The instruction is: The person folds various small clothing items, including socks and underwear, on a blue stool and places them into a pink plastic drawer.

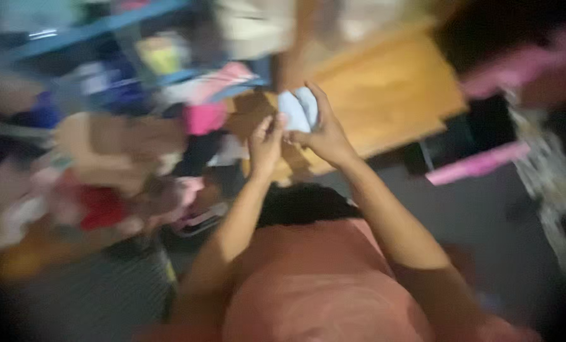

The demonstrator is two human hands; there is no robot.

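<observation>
1. Starting at the left of the head view, a blurred heap of clothes [106, 171] in pink, red and tan lies piled, with a blue shelf [106, 28] behind it; motion blur hides what each piece is
2. Left hand [265, 142] is raised in front of the person, its fingers [271, 123] drawn together in a pinch at the lower left edge of a small pale blue cloth [299, 109]; it seems closed on that edge, though blur keeps the grip from being certain
3. The pale blue cloth sits between the two hands, held up in the air above the near edge of the wooden desk [390, 95], not resting on it; it looks bunched or folded into a small bundle
4. Right hand [324, 130] wraps the cloth from the right side, fingers [318, 95] curled up and over its top, so it is partly closed around the bundle
5. Judged from this, the step in hand is working the small cloth between both hands, perhaps folding or turning it; a next move would call for both hands keeping hold while one edge is shifted
6. Farther right, a pink strip [479, 164] lies beside a dark box [466, 136] on the grey floor [473, 221]
</observation>
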